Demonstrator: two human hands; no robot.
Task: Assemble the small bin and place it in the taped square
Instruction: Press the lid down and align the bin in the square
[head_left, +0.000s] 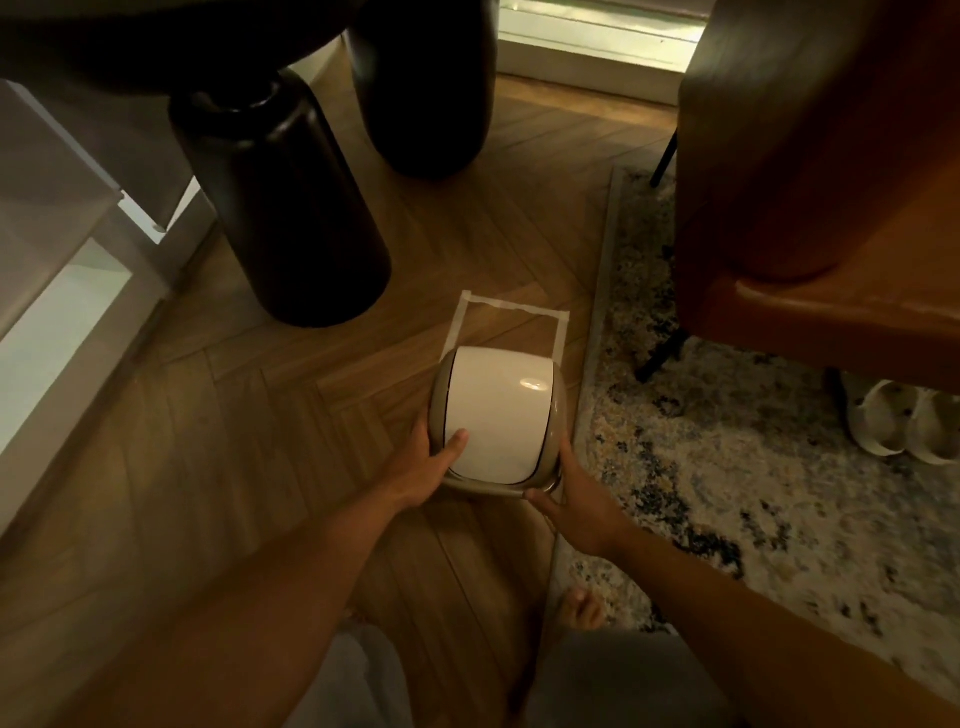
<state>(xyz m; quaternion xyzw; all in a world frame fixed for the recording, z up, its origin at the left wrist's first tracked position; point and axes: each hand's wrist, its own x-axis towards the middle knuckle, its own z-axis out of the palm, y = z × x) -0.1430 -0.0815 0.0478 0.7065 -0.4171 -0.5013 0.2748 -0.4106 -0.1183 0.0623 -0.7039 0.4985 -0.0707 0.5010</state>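
The small bin (498, 410) is beige with a rounded white swing lid and is seen from above over the wooden floor. My left hand (431, 460) grips its near left side, thumb resting on the lid. My right hand (571, 499) holds its near right corner from below. The taped square (511, 306), made of pale masking tape, lies on the floor just beyond the bin; the bin covers the square's near part. Whether the bin touches the floor I cannot tell.
Two thick black table legs (280, 208) stand left and behind the square. A patterned rug (753, 467) borders it on the right, with a brown leather chair (810, 182) and pale slippers (904, 423) on it. My bare foot (584, 608) is near the rug's edge.
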